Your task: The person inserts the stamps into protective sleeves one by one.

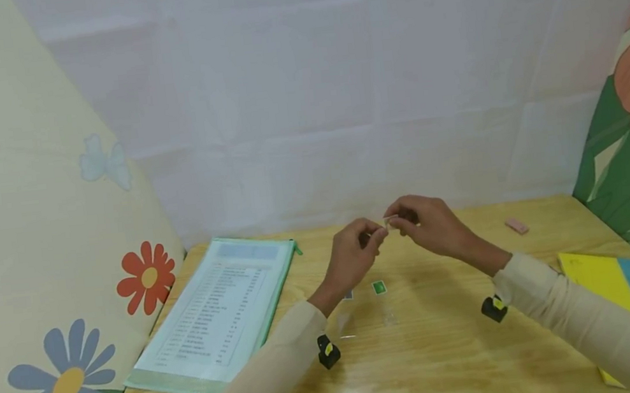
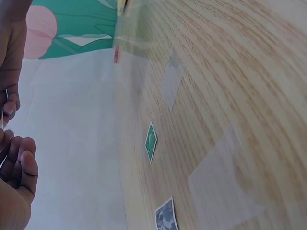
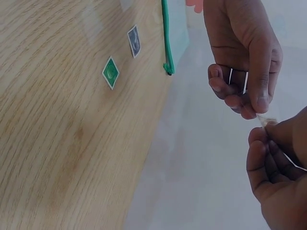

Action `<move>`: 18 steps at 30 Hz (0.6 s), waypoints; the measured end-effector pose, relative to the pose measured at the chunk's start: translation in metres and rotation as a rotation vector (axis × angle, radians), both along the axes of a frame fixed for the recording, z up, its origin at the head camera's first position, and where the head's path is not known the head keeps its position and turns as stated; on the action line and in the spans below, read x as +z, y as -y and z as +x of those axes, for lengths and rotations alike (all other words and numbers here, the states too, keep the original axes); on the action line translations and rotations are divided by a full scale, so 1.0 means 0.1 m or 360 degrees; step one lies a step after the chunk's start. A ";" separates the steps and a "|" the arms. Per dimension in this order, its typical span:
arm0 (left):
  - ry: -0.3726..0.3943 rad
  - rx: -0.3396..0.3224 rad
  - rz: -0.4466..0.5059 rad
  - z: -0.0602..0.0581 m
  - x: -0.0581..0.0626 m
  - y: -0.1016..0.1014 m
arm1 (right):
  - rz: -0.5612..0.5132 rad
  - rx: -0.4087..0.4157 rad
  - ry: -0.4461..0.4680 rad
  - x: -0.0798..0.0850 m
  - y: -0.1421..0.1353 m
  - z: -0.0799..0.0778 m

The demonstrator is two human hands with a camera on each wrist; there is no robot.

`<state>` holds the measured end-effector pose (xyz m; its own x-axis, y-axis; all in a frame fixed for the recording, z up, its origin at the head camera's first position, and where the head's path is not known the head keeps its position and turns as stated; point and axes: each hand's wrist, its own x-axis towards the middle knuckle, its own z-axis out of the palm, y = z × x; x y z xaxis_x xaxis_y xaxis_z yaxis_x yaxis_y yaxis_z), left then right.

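Note:
Both hands meet over the far middle of the table. My left hand (image 1: 352,250) pinches one edge of a small thin stamp-like piece (image 3: 267,120) between thumb and fingertips. Opposite it, my right hand (image 1: 430,223) pinches the same piece, its other fingers curled. The piece has a see-through corner and a brownish patch; the fingertips cover most of it. Below the hands, a green stamp (image 1: 380,287) with a white border lies on the wood. Beside it is a grey-blue stamp (image 3: 134,41), partly behind the left wrist in the head view. Two clear plastic sleeves (image 2: 225,182) lie nearer the person.
A mint-edged document pouch (image 1: 206,310) with a printed sheet lies at the left. On the right is a yellow book (image 1: 588,276) with a blue title panel, partly under the sleeve. A pink eraser-like block (image 1: 517,226) sits at the back right. White cloth (image 1: 281,97) hangs behind.

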<state>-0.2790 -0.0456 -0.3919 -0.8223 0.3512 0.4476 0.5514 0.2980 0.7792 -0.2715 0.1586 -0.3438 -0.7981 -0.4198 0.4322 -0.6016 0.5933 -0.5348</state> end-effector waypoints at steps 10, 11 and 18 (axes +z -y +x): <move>-0.0034 0.0021 0.0097 0.04 0.02 -0.01 | -0.0013 0.0017 0.0003 0.01 0.00 0.00; -0.0041 0.0024 0.0108 0.04 0.02 -0.01 | -0.0017 0.0013 0.0007 0.01 0.00 0.00; -0.0029 0.0040 0.0182 0.03 0.02 -0.02 | -0.0032 0.0003 -0.0004 0.01 0.00 0.00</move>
